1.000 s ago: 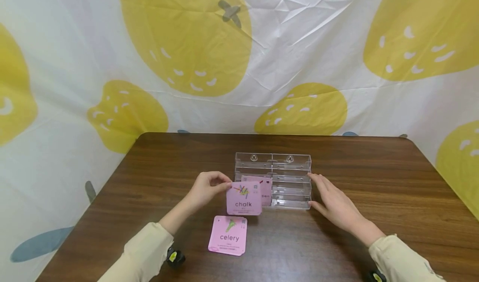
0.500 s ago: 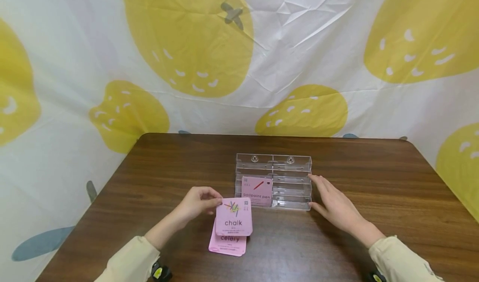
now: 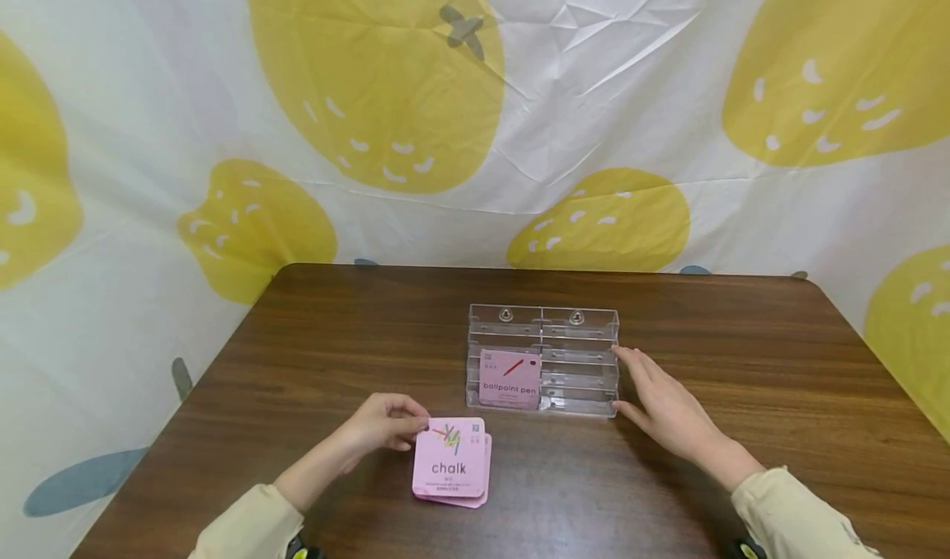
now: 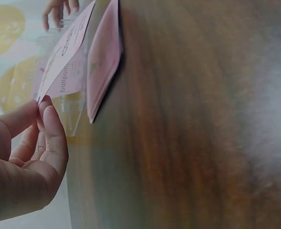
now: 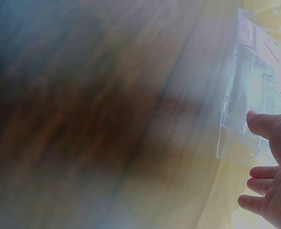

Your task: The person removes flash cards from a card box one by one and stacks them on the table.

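My left hand [image 3: 378, 427] pinches the upper left corner of a pink square card [image 3: 449, 458] printed "chalk". That card is held over a small pile of pink cards [image 3: 471, 502], covering most of it in the head view. From the left wrist view, the chalk card [image 4: 66, 50] tilts above the pile [image 4: 104, 62], with a gap between them at the near end. A clear plastic card rack [image 3: 579, 380] lies farther back, and a "ballpoint pen" card [image 3: 510, 378] sits in its lower left pocket. My right hand [image 3: 668, 402] touches the rack's right side with fingers extended.
Brown wood-grain table [image 3: 356, 320] surrounds the rack and cards. Behind it hangs a white curtain [image 3: 416, 229] with yellow fruit prints. The rack's right column shows several see-through pockets.
My left hand has carried the chalk card from in front of the rack toward me and left, over the pile, uncovering the ballpoint pen card. My right hand has stayed at the rack.
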`<state>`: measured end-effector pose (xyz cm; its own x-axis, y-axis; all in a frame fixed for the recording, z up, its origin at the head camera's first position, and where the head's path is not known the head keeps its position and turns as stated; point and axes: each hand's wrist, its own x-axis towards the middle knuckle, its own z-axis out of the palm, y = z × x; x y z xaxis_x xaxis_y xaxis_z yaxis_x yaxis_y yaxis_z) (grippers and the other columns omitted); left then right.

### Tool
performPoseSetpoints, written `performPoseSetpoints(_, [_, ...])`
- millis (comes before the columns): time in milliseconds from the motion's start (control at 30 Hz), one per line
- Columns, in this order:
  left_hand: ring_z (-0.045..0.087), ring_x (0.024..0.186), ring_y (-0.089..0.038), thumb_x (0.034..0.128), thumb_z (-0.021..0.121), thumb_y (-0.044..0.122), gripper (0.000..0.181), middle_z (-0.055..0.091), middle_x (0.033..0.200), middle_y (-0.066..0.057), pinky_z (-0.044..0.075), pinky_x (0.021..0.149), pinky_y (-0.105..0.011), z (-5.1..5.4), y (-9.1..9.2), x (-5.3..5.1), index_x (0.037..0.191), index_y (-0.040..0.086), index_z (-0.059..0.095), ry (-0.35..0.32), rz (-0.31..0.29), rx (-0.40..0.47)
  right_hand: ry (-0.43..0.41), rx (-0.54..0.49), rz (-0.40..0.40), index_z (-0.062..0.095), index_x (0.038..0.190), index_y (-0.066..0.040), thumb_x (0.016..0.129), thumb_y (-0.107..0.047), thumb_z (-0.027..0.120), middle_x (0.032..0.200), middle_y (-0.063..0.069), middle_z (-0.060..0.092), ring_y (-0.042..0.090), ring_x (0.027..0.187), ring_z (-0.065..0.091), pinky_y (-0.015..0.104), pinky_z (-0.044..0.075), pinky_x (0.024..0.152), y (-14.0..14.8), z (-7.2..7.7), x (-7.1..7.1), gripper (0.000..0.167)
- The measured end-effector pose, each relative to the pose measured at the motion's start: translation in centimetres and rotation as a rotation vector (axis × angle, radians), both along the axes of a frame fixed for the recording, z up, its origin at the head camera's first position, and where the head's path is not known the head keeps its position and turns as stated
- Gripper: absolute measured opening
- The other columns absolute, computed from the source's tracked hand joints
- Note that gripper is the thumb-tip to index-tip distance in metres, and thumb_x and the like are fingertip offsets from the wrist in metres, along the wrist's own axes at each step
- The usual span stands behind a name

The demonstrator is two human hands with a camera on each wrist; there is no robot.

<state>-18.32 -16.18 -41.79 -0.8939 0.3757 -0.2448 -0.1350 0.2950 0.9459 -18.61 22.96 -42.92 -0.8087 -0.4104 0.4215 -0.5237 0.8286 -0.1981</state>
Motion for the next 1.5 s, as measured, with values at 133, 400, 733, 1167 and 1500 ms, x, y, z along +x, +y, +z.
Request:
performPoseSetpoints(133, [0.059, 0.073, -0.011, 0.0862, 0.060, 0.009, 0.024, 0.064, 0.081, -0.004, 0.052, 0.064, -0.027, -0.5, 0.1, 0.0, 0.099, -0.011, 0.058, -0.021, -0.010, -0.009, 0.005, 0.001, 0.001, 0.033, 0.132, 0.003, 0.074, -0.012, 0.074, 0.124, 0.029, 0.045, 0.045, 0.115, 0.043, 0.054, 0.038, 0.092, 0.1, 0.0, 0.0, 0.073])
performPoseSetpoints(400, [0.058, 0.068, -0.010, 0.0839, 0.062, 0.007, 0.021, 0.064, 0.077, -0.003, 0.051, 0.060, -0.024, -0.9, 0.4, -0.3, 0.096, -0.010, 0.060, -0.028, -0.011, -0.033, -0.024, 0.004, -0.009, 0.032, 0.133, 0.002, 0.075, -0.013, 0.073, 0.126, 0.029, 0.044, 0.044, 0.117, 0.042, 0.054, 0.037, 0.093, 0.0, 0.0, 0.0, 0.072])
performPoseSetpoints(733, [0.057, 0.065, -0.010, 0.0828, 0.063, 0.006, 0.018, 0.064, 0.078, -0.004, 0.052, 0.057, -0.026, -1.5, 0.8, -0.3, 0.093, -0.009, 0.062, 0.033, -0.001, -0.104, -0.042, 0.007, -0.018, 0.031, 0.134, 0.001, 0.076, -0.015, 0.072, 0.127, 0.029, 0.043, 0.044, 0.118, 0.041, 0.054, 0.037, 0.093, 0.0, 0.0, 0.0, 0.072])
performPoseSetpoints(1167, [0.061, 0.064, -0.013, 0.0795, 0.066, 0.005, 0.015, 0.064, 0.074, -0.005, 0.052, 0.055, -0.030, -1.7, 1.0, -0.1, 0.090, -0.005, 0.065, 0.132, 0.015, -0.189, -0.050, 0.005, -0.020, 0.031, 0.134, 0.001, 0.077, -0.015, 0.072, 0.127, 0.029, 0.043, 0.044, 0.118, 0.041, 0.054, 0.037, 0.093, 0.0, 0.0, 0.0, 0.072])
performPoseSetpoints(1500, [0.062, 0.065, -0.015, 0.0788, 0.065, 0.003, 0.013, 0.064, 0.074, -0.006, 0.052, 0.055, -0.031, -1.8, 1.1, -0.1, 0.089, -0.006, 0.064, 0.152, 0.015, -0.195, -0.052, 0.008, -0.025, 0.031, 0.134, 0.001, 0.077, -0.015, 0.072, 0.128, 0.029, 0.043, 0.044, 0.118, 0.041, 0.054, 0.037, 0.093, 0.0, -0.1, 0.0, 0.072])
